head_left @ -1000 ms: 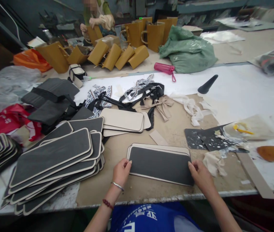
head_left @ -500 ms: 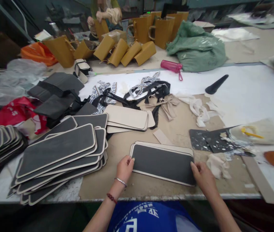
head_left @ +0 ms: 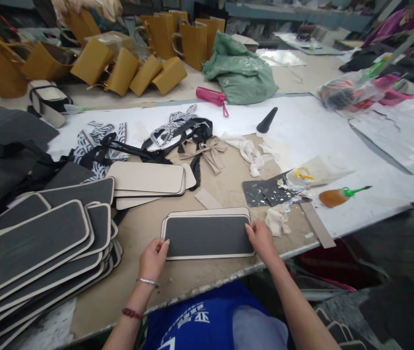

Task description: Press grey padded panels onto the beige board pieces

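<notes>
A dark grey rounded panel with a cream edge [head_left: 208, 236] lies in front of me on the brown board, on top of one or more similar panels whose pale edges show behind it. My left hand [head_left: 154, 260] pinches its left end between thumb and fingers. At the opposite end, my right hand [head_left: 262, 238] grips the right edge the same way. To the left rises a tall, uneven stack of like panels [head_left: 27, 248]. Several cream panels [head_left: 144, 177] lie behind it, pale side up.
Black and patterned fabric scraps [head_left: 177, 136] lie beyond the panels. A glue-spattered dark sheet [head_left: 265, 193] and an amber bottle with a green nozzle [head_left: 333, 197] are at right. Mustard bags [head_left: 119, 70], a green sack [head_left: 239, 73] and a pink bottle [head_left: 210, 96] stand farther back, near another person's hands.
My view has swung to the right, so things on the table sit farther left in the picture. Both hands still hold the panel's ends, and it looks straighter to me.
</notes>
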{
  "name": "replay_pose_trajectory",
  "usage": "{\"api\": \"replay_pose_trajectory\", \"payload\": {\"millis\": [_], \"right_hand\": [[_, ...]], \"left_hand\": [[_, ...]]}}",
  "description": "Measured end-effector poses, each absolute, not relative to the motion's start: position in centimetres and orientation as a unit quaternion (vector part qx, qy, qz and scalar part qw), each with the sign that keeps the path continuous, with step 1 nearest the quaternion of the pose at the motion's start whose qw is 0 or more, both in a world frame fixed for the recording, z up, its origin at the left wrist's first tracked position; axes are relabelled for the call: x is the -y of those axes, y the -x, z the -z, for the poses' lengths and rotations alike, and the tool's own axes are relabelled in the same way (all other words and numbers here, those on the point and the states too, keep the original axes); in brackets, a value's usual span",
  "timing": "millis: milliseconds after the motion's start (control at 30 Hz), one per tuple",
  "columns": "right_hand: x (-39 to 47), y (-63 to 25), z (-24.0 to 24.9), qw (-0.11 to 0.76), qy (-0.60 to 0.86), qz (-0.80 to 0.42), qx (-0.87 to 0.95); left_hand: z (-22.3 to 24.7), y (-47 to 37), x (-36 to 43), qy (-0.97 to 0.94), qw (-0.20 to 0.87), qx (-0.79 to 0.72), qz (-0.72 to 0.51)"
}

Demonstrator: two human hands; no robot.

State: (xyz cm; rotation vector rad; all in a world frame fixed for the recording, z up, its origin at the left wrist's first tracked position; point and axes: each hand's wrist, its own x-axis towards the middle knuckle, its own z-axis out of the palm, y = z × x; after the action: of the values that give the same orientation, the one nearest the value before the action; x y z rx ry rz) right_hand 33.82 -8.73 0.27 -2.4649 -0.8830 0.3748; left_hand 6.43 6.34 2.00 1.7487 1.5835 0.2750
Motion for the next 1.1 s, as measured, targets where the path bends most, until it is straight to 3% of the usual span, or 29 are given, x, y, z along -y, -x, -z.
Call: {"api": "replay_pose_trajectory", "payload": {"millis": [667, 1100], "right_hand": [[8.9, -34.0, -0.2, 0.207, 0.905, -0.134, 0.346], [8.6, -34.3, 0.4, 0.107, 0.916, -0.116, 0.369]], "left_hand": [[-1.1, -6.4, -6.2, -0.687, 0.347, -0.630, -0.106], [-0.6, -6.8, -5.9, -0.640, 0.376, -0.649, -0.164]]}}
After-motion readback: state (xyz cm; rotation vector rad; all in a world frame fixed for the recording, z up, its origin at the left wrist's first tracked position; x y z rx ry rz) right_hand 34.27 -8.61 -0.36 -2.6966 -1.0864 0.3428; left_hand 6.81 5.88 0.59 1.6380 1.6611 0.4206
